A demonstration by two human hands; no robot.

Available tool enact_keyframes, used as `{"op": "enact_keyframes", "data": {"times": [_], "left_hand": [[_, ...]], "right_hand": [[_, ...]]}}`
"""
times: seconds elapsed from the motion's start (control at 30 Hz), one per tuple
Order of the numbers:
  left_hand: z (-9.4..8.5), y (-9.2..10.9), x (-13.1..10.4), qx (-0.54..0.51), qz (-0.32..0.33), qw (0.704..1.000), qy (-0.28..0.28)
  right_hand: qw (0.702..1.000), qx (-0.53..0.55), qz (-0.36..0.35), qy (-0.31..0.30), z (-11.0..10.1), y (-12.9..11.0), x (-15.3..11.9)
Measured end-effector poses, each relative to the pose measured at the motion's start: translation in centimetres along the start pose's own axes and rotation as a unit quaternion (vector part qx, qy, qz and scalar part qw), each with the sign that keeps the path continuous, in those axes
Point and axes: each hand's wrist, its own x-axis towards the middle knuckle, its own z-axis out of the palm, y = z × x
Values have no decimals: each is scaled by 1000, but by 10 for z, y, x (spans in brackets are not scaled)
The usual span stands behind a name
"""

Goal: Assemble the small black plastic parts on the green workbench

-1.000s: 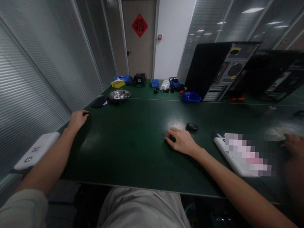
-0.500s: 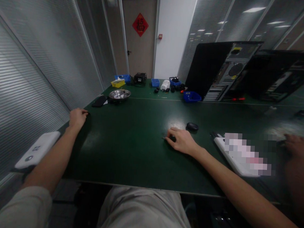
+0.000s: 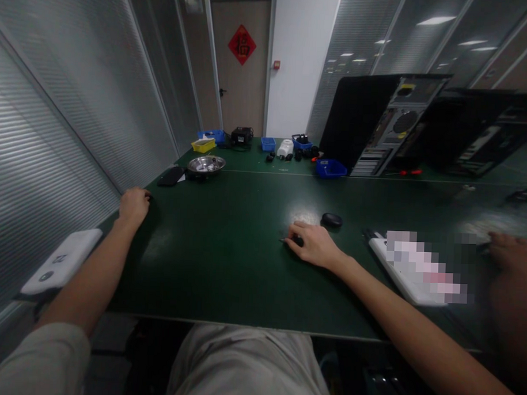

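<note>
A small dark object (image 3: 283,239) is pinched between thumb and curled fingers of the right hand (image 3: 295,238), near the black mouse (image 3: 332,220). The left hand's (image 3: 147,196) fingers are bent at the green table's (image 3: 209,265) left edge; whether anything is gripped cannot be told.

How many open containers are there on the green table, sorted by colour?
Blue bins: 4
Yellow bin: 1
Silver metal dish: 1
Total: 6
</note>
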Motion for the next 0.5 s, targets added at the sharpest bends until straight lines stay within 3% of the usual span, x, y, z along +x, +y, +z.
{"op": "enact_keyframes", "data": {"times": [0.5], "left_hand": [[-2, -7, -3, -54, -16, 998, 8]], "right_hand": [[1000, -1, 4, -3, 1, 1, 0]]}}
